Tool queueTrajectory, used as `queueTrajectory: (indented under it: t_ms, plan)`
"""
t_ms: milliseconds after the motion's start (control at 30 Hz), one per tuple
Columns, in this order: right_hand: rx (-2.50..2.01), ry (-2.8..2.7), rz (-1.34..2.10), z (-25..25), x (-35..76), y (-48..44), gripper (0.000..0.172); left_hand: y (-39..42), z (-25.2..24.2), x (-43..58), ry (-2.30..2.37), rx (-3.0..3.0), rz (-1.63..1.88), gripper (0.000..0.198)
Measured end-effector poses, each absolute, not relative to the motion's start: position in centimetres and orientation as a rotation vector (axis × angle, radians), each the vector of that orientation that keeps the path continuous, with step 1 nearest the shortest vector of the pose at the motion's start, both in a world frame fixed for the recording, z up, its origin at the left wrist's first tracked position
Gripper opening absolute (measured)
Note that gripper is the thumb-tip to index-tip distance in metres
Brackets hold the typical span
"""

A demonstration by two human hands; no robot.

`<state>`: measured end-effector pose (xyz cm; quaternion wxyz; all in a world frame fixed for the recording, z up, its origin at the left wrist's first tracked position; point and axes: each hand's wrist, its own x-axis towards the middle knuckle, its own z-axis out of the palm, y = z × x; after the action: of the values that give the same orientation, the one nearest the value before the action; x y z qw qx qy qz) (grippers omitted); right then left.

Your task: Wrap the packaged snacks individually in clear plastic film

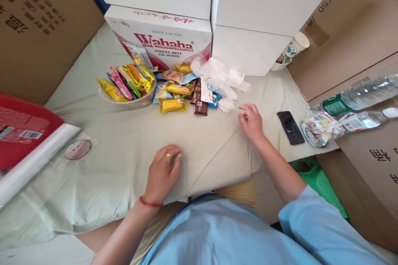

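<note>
Translucent, crumpled plastic film lies in a loose heap before the right end of the white cardboard box with red Wahaha lettering. It looks very light and limp, so it may slide or cling; 1 gathered fold, pinched between thumb and fingertip, should be enough. Also in front of the box lies a brown, flat, wrapped bar. It seems light but stiffer, maybe easy to snap, and would be best taken by its 2 long edges. The yellow, pillow-shaped plastic packet, in front of the box's middle, appears soft and crushable, its wrapper rather slippery; a gentle grip across the middle should suit it.

The person's right hand, out beyond the box's right end, has its fingers half bent and moderately spread; it holds nothing visible, and its fingertips are near the film but seem apart. The left hand, farthest from the box, is loosely curled with a narrow thumb gap, and no object shows in it. Whether it touches the pale table cover, one cannot tell.
</note>
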<state>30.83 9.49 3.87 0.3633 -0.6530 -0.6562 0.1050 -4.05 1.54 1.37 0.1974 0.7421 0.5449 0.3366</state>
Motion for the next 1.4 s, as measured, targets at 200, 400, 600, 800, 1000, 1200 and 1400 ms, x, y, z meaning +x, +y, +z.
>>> queueTrajectory:
  t_ms: [200,400,600,800,1000,1200,1400]
  plan:
    - [-1.822,-1.576,0.355,3.5,28.4,14.5,0.013,-5.0,1.7,-6.2,1.610,1.913,1.013,0.014]
    - [-1.530,-1.209,0.993,4.6,25.7,5.4,0.045,-6.4,4.2,-3.9,1.603,1.699,1.120,0.016]
    - [-1.449,-0.975,1.535,6.1,22.4,0.2,0.048,-3.8,5.4,0.6,1.382,1.872,1.195,0.034]
    - [-1.234,-0.767,1.915,6.9,23.0,1.2,0.049,-2.0,2.9,1.0,1.369,1.952,0.920,0.020]
    - [-1.204,-0.639,1.755,4.8,22.3,1.4,0.050,-2.8,2.6,1.0,1.447,1.568,0.984,0.014]
    - [-1.264,-1.014,1.574,4.2,21.5,0.7,0.056,-2.8,3.1,1.6,1.393,1.216,1.083,0.012]
    - [-1.390,-1.017,1.494,3.7,22.9,0.7,0.034,-1.3,3.1,0.4,1.092,0.508,1.250,0.025]
